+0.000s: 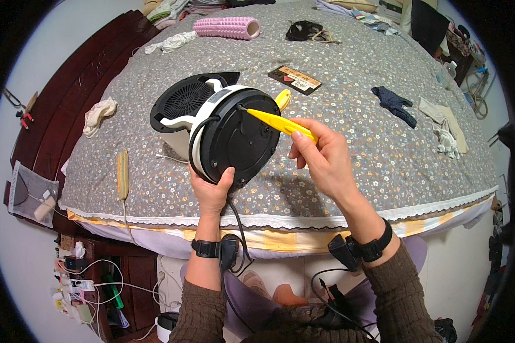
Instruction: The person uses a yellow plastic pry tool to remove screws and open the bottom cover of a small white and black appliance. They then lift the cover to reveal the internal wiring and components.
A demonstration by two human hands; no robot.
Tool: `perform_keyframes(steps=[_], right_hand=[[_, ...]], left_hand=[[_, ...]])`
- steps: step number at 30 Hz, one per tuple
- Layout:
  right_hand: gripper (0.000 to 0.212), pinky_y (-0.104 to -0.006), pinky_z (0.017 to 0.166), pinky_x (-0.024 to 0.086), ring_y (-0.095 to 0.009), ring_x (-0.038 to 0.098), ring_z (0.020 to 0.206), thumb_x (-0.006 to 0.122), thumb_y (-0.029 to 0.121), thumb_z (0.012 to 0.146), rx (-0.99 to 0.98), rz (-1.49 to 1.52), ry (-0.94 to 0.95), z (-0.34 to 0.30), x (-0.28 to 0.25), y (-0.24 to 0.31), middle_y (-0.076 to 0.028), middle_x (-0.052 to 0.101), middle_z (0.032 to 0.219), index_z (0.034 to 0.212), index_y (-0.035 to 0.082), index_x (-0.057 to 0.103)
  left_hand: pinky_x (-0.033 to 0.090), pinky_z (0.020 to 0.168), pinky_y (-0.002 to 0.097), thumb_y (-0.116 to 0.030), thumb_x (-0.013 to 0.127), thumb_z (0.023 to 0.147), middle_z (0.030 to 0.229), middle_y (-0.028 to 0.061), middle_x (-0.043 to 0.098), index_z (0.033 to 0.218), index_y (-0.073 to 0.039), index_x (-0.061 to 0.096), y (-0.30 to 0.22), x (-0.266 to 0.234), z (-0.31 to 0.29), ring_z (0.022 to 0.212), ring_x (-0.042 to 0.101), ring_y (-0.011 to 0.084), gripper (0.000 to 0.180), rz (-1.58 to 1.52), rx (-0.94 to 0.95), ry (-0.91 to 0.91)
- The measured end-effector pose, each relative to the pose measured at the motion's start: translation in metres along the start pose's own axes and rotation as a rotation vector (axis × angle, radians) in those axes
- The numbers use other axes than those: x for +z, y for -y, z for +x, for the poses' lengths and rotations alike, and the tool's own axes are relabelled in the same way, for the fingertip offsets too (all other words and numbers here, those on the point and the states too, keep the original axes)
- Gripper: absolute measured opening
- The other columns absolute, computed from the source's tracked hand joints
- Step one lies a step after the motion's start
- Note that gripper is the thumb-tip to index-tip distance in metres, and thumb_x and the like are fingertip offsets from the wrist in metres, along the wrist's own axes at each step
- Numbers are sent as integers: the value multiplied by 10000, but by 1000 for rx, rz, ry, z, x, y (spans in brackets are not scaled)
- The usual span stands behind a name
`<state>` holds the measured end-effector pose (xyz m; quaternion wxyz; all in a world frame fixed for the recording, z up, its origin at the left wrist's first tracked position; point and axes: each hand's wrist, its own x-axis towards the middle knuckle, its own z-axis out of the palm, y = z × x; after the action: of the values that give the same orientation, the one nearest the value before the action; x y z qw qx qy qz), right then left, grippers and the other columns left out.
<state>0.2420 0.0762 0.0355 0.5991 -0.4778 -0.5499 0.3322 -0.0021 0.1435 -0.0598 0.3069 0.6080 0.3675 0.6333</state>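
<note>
My left hand (210, 187) grips the lower rim of a white and black fan-like appliance. Its round black base (240, 143) is tilted toward me, with a cord along its rim, and its vented black housing (184, 98) sits behind at the left. Between thumb and fingers, my right hand (320, 151) holds a yellow tapered tool (274, 122), whose exact kind I cannot make out. Its dark tip meets the upper part of the base. Another yellow piece (282, 99) shows just behind the base's right edge.
The flowered bedspread (355, 160) carries a dark flat box (294, 79), a pink foam roller (226, 27), dark blue cloth (394, 105), white cloth (99, 116) and a long yellow object (123, 174) with a cord. Black cables hang near my wrists; a cluttered cabinet (106, 286) stands lower left.
</note>
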Motion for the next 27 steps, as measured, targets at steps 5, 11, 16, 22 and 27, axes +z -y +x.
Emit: perform_keyframes(steps=[5, 11, 16, 22, 27], right_hand=[[283, -242, 528, 477, -68, 604, 582, 593, 184, 1020, 24, -2, 3, 2, 0, 2, -27, 676, 708, 1216, -2, 680], [271, -224, 501, 476, -65, 596, 550, 578, 176, 1032, 76, 100, 3, 2, 3, 10, -36, 676, 704, 1190, -22, 676], [269, -215, 477, 464, -69, 586, 517, 584, 169, 1032, 164, 262, -20, -1, 10, 17, -45, 673, 695, 1177, -42, 669], [260, -262, 492, 489, -109, 615, 526, 600, 137, 1012, 90, 123, -72, -8, 21, 20, -81, 691, 715, 1201, -32, 657], [246, -377, 590, 530, -292, 669, 664, 653, 125, 961, -558, -585, -117, 3, 15, 24, -147, 683, 843, 1173, 0, 665]], left_hand=[[480, 1014, 338, -187, 859, 739, 1290, 123, 586, 1381, -6, 469, -2, 0, 1, 1155, 588, 215, 772, 4, -2, 10], [478, 1014, 338, -186, 858, 741, 1288, 121, 586, 1381, -7, 471, -2, 0, 1, 1155, 588, 216, 770, -1, 1, 8], [478, 1014, 338, -181, 856, 742, 1288, 122, 586, 1381, -7, 471, -2, 1, 1, 1155, 587, 217, 766, -3, 10, 8], [475, 1016, 340, -167, 855, 742, 1295, 125, 586, 1382, -3, 473, -2, 0, 1, 1157, 586, 216, 763, 1, 3, 5], [462, 1028, 341, -165, 861, 736, 1299, 126, 587, 1378, 0, 481, -1, -1, 0, 1163, 582, 215, 765, 15, -6, -8]])
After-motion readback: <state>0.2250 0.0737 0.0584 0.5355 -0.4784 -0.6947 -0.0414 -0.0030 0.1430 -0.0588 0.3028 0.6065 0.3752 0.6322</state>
